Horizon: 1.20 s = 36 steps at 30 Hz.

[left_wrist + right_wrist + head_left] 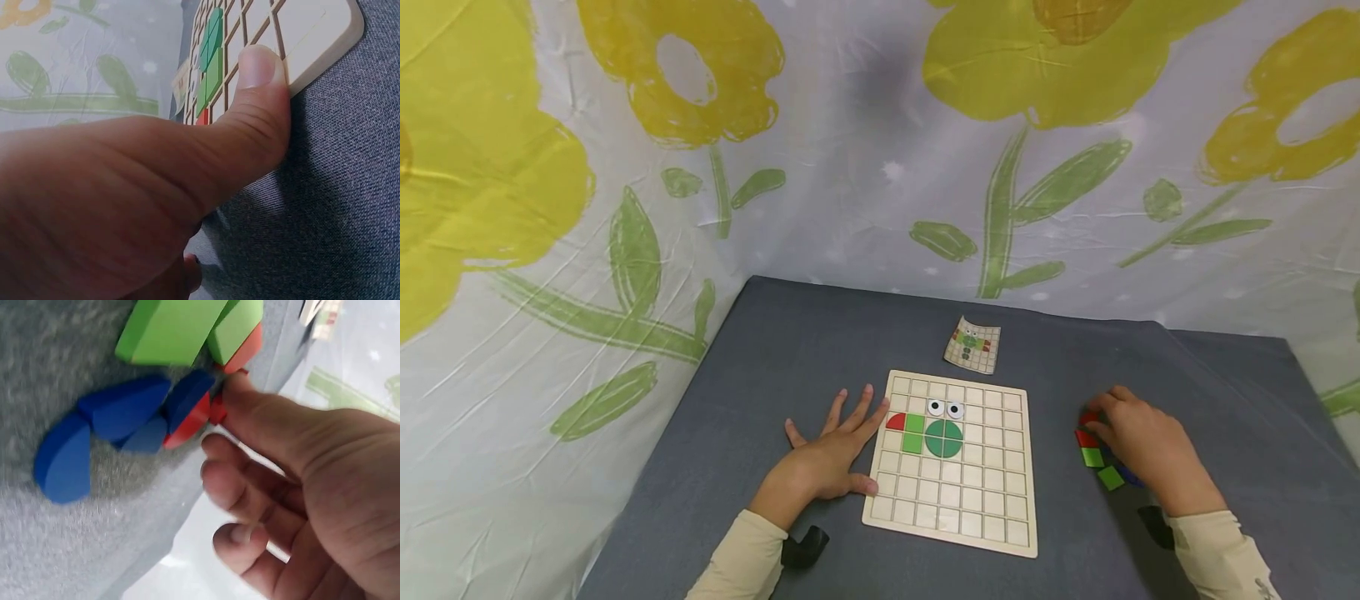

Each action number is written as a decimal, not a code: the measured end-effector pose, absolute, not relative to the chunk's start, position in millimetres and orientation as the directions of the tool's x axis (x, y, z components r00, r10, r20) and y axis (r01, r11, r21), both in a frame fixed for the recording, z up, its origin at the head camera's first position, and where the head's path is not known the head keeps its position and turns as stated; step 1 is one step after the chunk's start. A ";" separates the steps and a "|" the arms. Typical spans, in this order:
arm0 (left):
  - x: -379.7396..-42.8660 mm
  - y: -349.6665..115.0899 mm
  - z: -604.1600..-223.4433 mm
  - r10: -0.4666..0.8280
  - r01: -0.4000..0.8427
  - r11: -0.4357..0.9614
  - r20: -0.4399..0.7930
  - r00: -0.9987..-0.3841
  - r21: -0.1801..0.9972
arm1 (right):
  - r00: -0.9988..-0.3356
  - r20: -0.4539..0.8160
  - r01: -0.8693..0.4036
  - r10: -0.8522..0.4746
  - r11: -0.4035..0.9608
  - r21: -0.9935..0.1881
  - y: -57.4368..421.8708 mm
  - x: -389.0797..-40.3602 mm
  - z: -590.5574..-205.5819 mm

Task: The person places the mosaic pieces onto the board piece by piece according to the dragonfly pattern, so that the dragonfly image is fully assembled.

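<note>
Resting its thumb on the grid board (pixel 951 472) to its right, the left hand (pixel 827 461) lies spread. The right hand (pixel 1150 446) touches a red piece (pixel 217 411); whether it pinches it, I cannot tell.

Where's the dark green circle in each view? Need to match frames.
Head: dark green circle on the board, just below the two eye pieces.
Left wrist: near the top, about mid-width, seen at a steep slant.
Right wrist: not in it.
Shared landmark: the backdrop, its green-on-white print visible in all three.
</note>
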<state>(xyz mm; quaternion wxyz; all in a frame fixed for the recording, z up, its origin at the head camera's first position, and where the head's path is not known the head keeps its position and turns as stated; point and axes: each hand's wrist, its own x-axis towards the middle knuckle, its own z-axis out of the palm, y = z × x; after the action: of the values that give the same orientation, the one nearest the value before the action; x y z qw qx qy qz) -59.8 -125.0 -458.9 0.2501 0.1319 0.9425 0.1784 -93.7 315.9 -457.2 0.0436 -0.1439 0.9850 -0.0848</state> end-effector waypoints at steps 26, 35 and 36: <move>-59.2 -126.1 -458.6 0.336 0.156 0.902 -0.430 -0.838 0.402 | -0.905 0.084 -0.426 -0.418 0.881 -0.205 254.5 -96.3 -431.8; -59.2 -126.0 -457.2 0.343 0.163 0.901 -0.429 -0.836 0.402 | -0.869 0.155 -0.493 -0.469 0.848 -0.197 214.4 -98.0 -421.1; -59.1 -126.2 -457.2 0.343 0.163 0.901 -0.428 -0.836 0.402 | -0.864 0.161 -0.502 -0.477 0.843 -0.193 210.5 -98.2 -421.0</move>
<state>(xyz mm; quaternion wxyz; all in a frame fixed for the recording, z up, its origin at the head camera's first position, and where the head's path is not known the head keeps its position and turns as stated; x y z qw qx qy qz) -59.1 -126.2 -457.2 0.2526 0.1344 0.9416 0.1775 -98.2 210.5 -421.0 -0.0531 -0.2552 0.9585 -0.1150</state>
